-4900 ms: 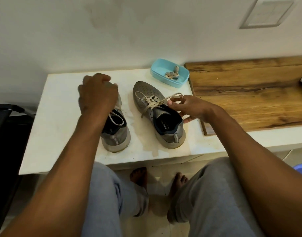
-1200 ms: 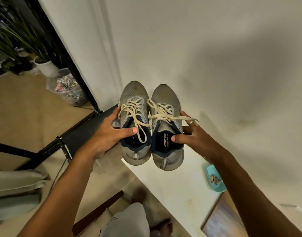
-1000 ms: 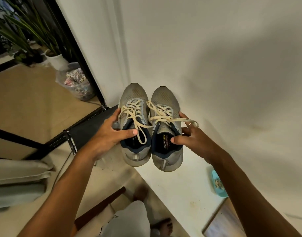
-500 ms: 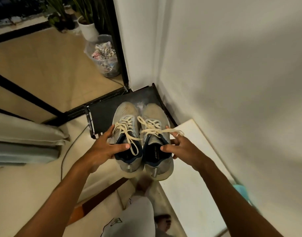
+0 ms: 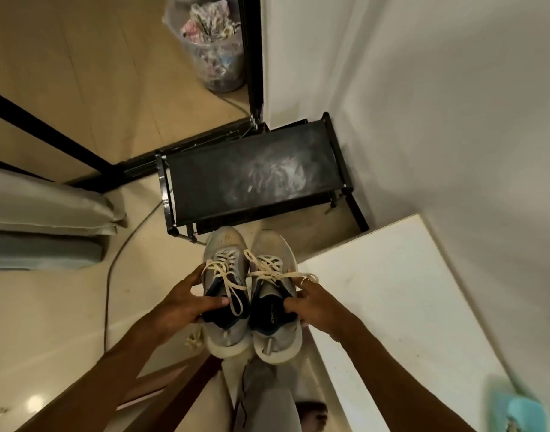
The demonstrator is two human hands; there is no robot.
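Two grey sneakers with cream laces and dark blue linings hang side by side in the air, toes pointing away from me. My left hand [image 5: 186, 302] grips the left sneaker [image 5: 224, 294] by its collar, thumb inside the opening. My right hand [image 5: 314, 302] grips the right sneaker [image 5: 275, 299] the same way, a ring on one finger. The pair is held over the floor, just in front of a low black shoe rack [image 5: 252, 179] whose top shelf is dusty.
A white bench [image 5: 392, 291] runs along the wall at right, with a light blue dish [image 5: 516, 410] near its lower end. A clear bin of wrappers [image 5: 214, 48] stands beyond the rack. Cushions [image 5: 40, 213] lie at left; a cable [image 5: 111, 269] crosses the floor.
Both sneakers were lifted off the white bench and carried left toward the black rack. In the last second they have come lower and nearer to me while my view tilted down.
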